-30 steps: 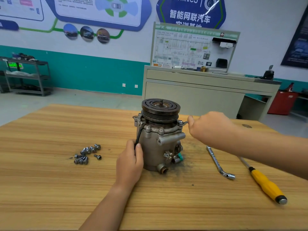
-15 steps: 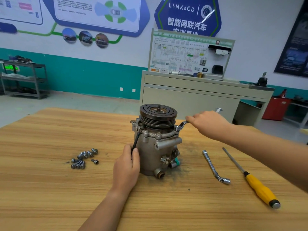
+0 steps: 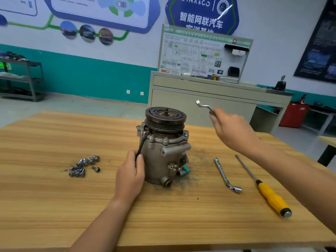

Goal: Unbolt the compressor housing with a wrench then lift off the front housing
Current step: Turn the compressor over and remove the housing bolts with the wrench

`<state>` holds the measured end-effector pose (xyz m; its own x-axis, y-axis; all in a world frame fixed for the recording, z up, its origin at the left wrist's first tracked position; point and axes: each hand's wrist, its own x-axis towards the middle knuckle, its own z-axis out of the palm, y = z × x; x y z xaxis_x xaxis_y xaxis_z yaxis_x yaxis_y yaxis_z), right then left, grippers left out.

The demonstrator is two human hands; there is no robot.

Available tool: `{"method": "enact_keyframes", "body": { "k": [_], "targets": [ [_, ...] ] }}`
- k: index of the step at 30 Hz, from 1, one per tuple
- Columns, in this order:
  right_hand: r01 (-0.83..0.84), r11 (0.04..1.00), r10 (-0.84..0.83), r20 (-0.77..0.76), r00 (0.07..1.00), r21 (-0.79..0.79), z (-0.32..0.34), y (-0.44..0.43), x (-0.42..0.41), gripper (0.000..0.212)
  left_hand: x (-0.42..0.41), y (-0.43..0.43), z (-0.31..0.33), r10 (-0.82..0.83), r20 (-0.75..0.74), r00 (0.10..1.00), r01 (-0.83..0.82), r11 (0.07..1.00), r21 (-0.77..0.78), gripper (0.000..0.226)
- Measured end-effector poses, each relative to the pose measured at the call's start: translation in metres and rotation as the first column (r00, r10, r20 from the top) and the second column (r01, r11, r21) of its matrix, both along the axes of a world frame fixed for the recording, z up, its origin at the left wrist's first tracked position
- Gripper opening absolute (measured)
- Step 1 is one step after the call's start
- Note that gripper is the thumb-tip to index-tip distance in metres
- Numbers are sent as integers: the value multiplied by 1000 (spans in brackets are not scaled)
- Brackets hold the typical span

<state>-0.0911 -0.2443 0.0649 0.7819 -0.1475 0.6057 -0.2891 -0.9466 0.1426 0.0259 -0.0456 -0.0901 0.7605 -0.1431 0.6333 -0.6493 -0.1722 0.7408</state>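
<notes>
On the desk (image 3: 54, 206), the compressor (image 3: 160, 160) stands upright, pulley (image 3: 165, 115) uppermost. The left hand (image 3: 130, 177) grips a black tool (image 3: 141, 148) set against the housing flange (image 3: 164, 140); the right hand (image 3: 231, 130) holds a wrench (image 3: 204, 106) aloft, clear of the compressor.

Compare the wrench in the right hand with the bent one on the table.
The held wrench is up in the air, gripped by the right hand; the socket wrench lies on the table. The held wrench has an offset end; the socket wrench bends into an elbow. Both are silver metal.
</notes>
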Motion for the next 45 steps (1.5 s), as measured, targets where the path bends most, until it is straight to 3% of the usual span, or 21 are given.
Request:
{"method": "enact_keyframes", "body": {
  "k": [5,10,16,22,30,32,35,37,40,45],
  "targets": [
    [140,987,-157,-281,947,-81,-15,15,-13,20,-1,1,0,0,-15,1000,0,1000,-10,33],
    [154,977,-199,-360,911,-149,-15,30,-1,21,-1,2,0,-7,-29,1000,7,1000,-11,28],
    [78,915,-271,-460,846,-396,-3,57,0,26,0,2,0,-16,-25,1000,16,1000,1,16],
    [30,924,-251,-544,801,-382,9,9,14,20,1,2,-1,-25,-29,999,25,1000,11,17],
    [-133,941,25,-326,945,-312,-14,-5,78,34,5,-3,-1,-34,-46,998,34,999,-3,29],
    [-88,956,3,-291,957,-280,-12,-8,70,32,5,-3,-1,-34,-45,998,34,999,0,30],
    [5,997,-7,-20,1000,-73,-2,-5,42,28,4,-3,0,-43,-33,999,43,999,-17,21],
    [84,995,-86,39,996,46,1,6,21,26,3,-3,0,-47,-29,998,47,999,-23,19],
    [221,973,-229,-150,962,-67,-5,27,-5,20,3,-2,-1,-42,-19,999,41,999,-22,22],
    [187,953,-273,-409,871,-238,-6,55,-16,29,3,0,-1,-38,-14,999,37,999,-23,18]
  ]
}}
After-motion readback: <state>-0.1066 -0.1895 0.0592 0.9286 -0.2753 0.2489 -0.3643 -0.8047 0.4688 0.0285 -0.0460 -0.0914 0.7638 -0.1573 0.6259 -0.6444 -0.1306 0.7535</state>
